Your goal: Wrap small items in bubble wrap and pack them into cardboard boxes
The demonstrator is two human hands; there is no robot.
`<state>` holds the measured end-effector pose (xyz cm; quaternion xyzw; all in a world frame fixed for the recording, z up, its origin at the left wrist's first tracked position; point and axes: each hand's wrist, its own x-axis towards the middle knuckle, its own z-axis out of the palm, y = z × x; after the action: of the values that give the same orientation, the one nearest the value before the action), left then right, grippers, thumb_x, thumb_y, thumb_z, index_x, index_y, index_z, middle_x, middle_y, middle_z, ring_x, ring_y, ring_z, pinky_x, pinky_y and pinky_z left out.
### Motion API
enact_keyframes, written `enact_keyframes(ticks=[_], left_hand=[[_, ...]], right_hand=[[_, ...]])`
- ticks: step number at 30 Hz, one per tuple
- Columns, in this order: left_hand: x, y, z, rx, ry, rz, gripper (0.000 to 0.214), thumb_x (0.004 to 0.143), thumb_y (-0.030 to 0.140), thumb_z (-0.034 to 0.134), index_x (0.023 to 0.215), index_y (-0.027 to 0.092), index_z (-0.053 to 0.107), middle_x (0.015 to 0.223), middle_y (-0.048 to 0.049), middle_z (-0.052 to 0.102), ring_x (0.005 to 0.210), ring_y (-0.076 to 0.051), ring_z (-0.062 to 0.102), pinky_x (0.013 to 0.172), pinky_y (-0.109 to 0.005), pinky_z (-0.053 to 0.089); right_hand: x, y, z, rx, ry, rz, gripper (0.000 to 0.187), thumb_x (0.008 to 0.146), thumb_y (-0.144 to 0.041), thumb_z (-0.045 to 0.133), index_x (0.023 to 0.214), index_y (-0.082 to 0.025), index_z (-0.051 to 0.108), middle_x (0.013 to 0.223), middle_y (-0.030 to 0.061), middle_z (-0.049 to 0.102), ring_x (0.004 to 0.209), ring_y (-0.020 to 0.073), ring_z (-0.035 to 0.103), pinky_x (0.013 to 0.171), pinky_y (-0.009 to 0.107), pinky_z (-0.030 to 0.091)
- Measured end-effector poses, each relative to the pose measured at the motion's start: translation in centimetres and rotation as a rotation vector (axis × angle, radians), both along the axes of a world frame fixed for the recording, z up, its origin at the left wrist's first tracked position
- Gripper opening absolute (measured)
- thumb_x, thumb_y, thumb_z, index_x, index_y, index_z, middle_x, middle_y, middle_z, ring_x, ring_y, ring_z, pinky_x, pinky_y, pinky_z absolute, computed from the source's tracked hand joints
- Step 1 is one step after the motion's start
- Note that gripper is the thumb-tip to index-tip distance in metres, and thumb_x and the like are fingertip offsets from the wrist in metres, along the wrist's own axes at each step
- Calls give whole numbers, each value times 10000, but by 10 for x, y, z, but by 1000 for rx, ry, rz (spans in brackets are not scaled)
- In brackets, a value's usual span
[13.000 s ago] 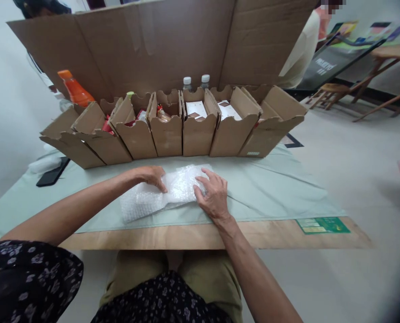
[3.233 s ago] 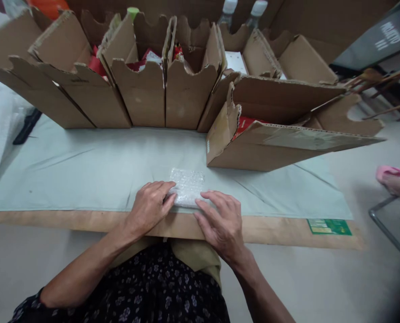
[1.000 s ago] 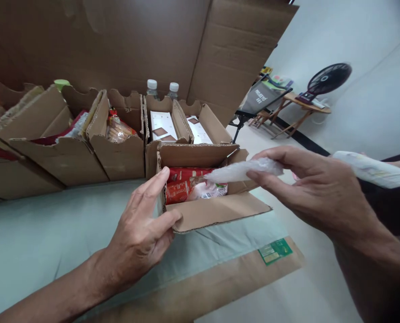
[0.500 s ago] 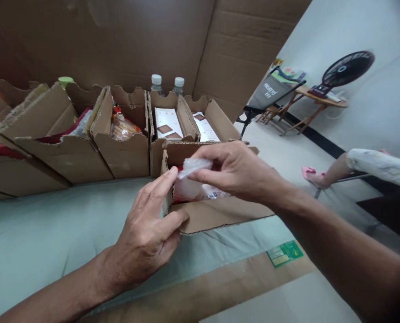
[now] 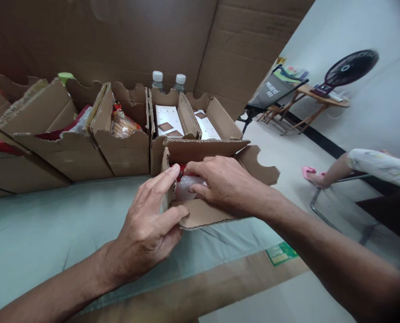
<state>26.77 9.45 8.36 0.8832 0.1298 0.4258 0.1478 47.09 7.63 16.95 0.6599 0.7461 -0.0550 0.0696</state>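
Inside the near box [image 5: 203, 214], the right hand [image 5: 225, 181] is down on the bubble wrap [image 5: 182, 190]

From the head view, the only one there is, I notice the wrap has just sunk: half a second ago it was pinched up near the rim, and now it lies low at the box's left end, under the right thumb. That puts it among the contents rather than above them, I'd judge. The right thumb and forefinger are parted around it, but I can't tell whether they grip. The left hand [image 5: 147, 220] has the box's near-left corner, thumb over the flap.

Below the hands, a pale green cloth [image 5: 92, 224] stops short of a wooden edge [image 5: 193, 273]. Beyond the grip stands a row of boxes [image 5: 123, 154], then two white-capped bottles [image 5: 157, 78] against a cardboard panel [image 5: 152, 36]. Well off to the right hand's side are a dark fan [image 5: 349, 67] and someone's leg [image 5: 329, 175] in a pink slipper [image 5: 308, 171].
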Motion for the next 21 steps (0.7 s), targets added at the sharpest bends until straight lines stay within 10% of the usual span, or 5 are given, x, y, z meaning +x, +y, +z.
enact_keyframes(ticks=[12, 17, 21], left_hand=[[0, 0, 2, 3, 5, 15, 268, 834, -19, 626, 994, 193, 658, 1656, -156, 379, 1477, -354, 451, 1134, -535, 458], [-16, -5, 3, -229, -80, 130, 572, 888, 130, 667, 1424, 257, 513, 1689, -152, 299, 1493, -351, 435, 1157, -546, 466], [-20, -8, -17, -592, -25, 108, 798, 928, 284, 651, 1617, 281, 249, 1634, -170, 390, 1461, -351, 471, 1123, -575, 491]], right_hand=[[0, 5, -3, -3, 59, 103, 198, 931, -320, 690, 830, -176, 781, 800, 90, 780, 688, 214, 671, 597, 312, 331], [45, -75, 1, 688, 408, -221, 168, 951, -357, 662, 1013, -257, 782, 989, 46, 802, 858, 230, 715, 795, 370, 512], [85, -128, -43, 1031, 667, -613, 274, 904, -386, 690, 1136, -247, 736, 1148, 80, 768, 938, 248, 713, 842, 416, 551]])
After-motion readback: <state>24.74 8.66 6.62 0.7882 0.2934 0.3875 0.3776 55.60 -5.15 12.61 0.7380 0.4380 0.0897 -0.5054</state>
